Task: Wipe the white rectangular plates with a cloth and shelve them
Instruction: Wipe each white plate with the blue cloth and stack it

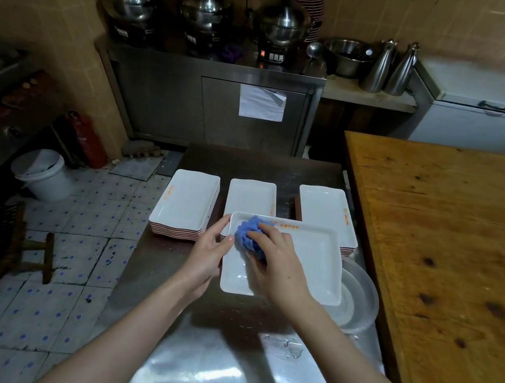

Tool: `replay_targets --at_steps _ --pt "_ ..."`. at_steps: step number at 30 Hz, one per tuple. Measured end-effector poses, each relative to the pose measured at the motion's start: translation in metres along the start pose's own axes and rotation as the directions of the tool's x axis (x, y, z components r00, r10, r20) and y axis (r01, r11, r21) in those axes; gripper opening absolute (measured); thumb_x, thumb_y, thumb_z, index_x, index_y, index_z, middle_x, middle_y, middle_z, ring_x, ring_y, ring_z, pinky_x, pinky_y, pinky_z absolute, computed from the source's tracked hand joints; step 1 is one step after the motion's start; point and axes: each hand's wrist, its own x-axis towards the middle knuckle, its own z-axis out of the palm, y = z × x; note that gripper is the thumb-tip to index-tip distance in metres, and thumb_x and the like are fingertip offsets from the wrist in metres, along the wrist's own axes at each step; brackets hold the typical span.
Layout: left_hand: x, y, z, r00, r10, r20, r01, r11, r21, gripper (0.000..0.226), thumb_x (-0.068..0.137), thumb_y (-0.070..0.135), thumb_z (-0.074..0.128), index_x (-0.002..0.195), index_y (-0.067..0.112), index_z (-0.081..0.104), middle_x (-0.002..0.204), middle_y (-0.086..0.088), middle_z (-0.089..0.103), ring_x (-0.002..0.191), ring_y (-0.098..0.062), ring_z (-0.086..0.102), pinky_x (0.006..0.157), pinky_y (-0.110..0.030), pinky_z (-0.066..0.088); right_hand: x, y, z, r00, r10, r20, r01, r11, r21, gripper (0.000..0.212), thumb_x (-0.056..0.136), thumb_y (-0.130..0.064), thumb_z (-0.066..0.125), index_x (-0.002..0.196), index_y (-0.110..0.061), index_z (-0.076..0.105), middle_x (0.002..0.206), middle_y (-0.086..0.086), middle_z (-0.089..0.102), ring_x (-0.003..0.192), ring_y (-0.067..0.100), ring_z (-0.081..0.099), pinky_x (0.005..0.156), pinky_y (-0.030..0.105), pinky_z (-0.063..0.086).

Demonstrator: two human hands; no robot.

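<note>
Steel table [204, 363]: white rectangular plate [315, 265] at centre. Left hand [209, 250] grips its 9 o'clock edge, thumb on rim. Right hand [280, 263], fingers curled round blue cloth [248, 234], presses at 10 o'clock. Plate stacks [186, 201] at 12 o'clock.

Cloth [249, 235] on plate [309, 264], stacks [184, 204] behind

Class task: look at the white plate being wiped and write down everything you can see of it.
The plate is white, rectangular and shallow, with a raised rim, rounded corners and orange lettering along its far edge; it looks glossy. It sits crosswise above the steel table, before three plate stacks. The left hand grips its left edge; the right hand presses a crumpled blue cloth into its left half. Its right end hides part of a clear basin.
</note>
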Motion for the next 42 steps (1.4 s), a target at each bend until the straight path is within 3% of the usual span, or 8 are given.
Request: replay_targets --at_steps 4,8,19,24,28,32,35,42 --pt "0.0 -0.001 -0.004 1.0 0.014 -0.009 -0.014 0.999 -0.037 0.042 0.102 0.006 0.042 0.139 0.026 0.045 0.12 0.002 0.066 0.099 -0.011 0.069 0.077 -0.031 0.06 -0.002 0.007 -0.011 0.998 -0.059 0.011 0.06 0.996 -0.071 0.033 0.086 -0.016 0.064 0.119 -0.012 0.06 0.131 0.006 0.053 0.1 0.03 0.05 0.085 0.039 0.045" --pt "-0.001 -0.002 -0.009 0.999 0.037 -0.027 -0.038 0.999 -0.012 0.036 0.101 0.008 0.044 0.12 0.036 0.055 0.124 0.001 0.064 0.107 -0.013 0.066 0.082 -0.034 0.059 -0.014 0.027 -0.029 0.999 -0.034 -0.037 0.027 0.984 -0.174 0.032 0.079 -0.015 0.07 0.111 -0.013 0.065 0.12 0.005 0.061 0.084 0.031 0.056 0.07 0.039 0.047" --pt "0.008 -0.005 -0.012 0.998 0.01 -0.062 -0.01 1.0 -0.007 0.035 0.099 0.011 0.048 0.113 0.043 0.054 0.117 0.01 0.064 0.105 -0.011 0.063 0.072 -0.03 0.059 -0.034 0.039 -0.033 0.98 0.178 -0.092 -0.189 0.975 -0.12 0.036 0.089 -0.015 0.06 0.125 -0.013 0.056 0.134 0.005 0.05 0.111 0.026 0.045 0.087 0.037 0.044" --pt "0.012 -0.01 -0.007 0.998 0.011 -0.068 -0.014 0.999 -0.045 0.036 0.101 0.007 0.043 0.124 0.034 0.052 0.109 0.012 0.07 0.098 -0.009 0.068 0.072 -0.029 0.059 -0.029 0.002 -0.003 0.993 0.092 0.068 -0.086 0.993 -0.08 0.036 0.092 -0.02 0.055 0.128 -0.014 0.052 0.141 0.004 0.041 0.113 0.026 0.04 0.088 0.038 0.043" --pt "0.013 -0.01 -0.005 0.995 -0.006 -0.095 0.001 0.999 -0.049 0.044 0.102 0.006 0.041 0.143 0.021 0.043 0.132 -0.002 0.059 0.115 -0.021 0.061 0.086 -0.032 0.056 -0.031 -0.017 0.017 0.995 -0.025 0.098 0.033 0.996 -0.082 0.036 0.088 -0.015 0.06 0.123 -0.01 0.055 0.136 0.009 0.046 0.107 0.032 0.045 0.077 0.039 0.048" --pt "0.012 -0.01 -0.009 0.994 -0.003 -0.111 -0.003 0.999 -0.047 0.041 0.101 0.01 0.043 0.139 0.027 0.046 0.126 0.003 0.06 0.112 -0.018 0.062 0.073 -0.027 0.059 -0.032 -0.006 0.007 0.993 -0.061 0.099 0.069 0.995 -0.077 0.035 0.084 -0.007 0.062 0.119 -0.008 0.057 0.132 0.01 0.05 0.102 0.034 0.049 0.08 0.042 0.048" --pt "0.012 -0.01 -0.012 0.994 0.025 -0.103 -0.028 0.999 -0.035 0.035 0.101 0.009 0.044 0.123 0.035 0.052 0.115 0.011 0.064 0.1 -0.007 0.066 0.066 -0.024 0.058 -0.038 0.013 -0.007 0.997 -0.001 0.08 0.008 0.995 -0.096 0.036 0.085 -0.008 0.061 0.12 -0.01 0.057 0.135 0.008 0.049 0.107 0.031 0.047 0.089 0.039 0.043" --pt "0.009 -0.007 -0.017 0.993 0.017 -0.118 -0.019 1.0 -0.016 0.037 0.101 0.01 0.046 0.123 0.039 0.052 0.117 0.01 0.064 0.104 -0.008 0.062 0.065 -0.023 0.057 -0.055 0.048 -0.036 0.985 0.17 -0.022 -0.171 0.971 -0.17 0.033 0.09 -0.014 0.059 0.122 -0.012 0.059 0.133 0.003 0.052 0.109 0.024 0.051 0.085 0.036 0.047"
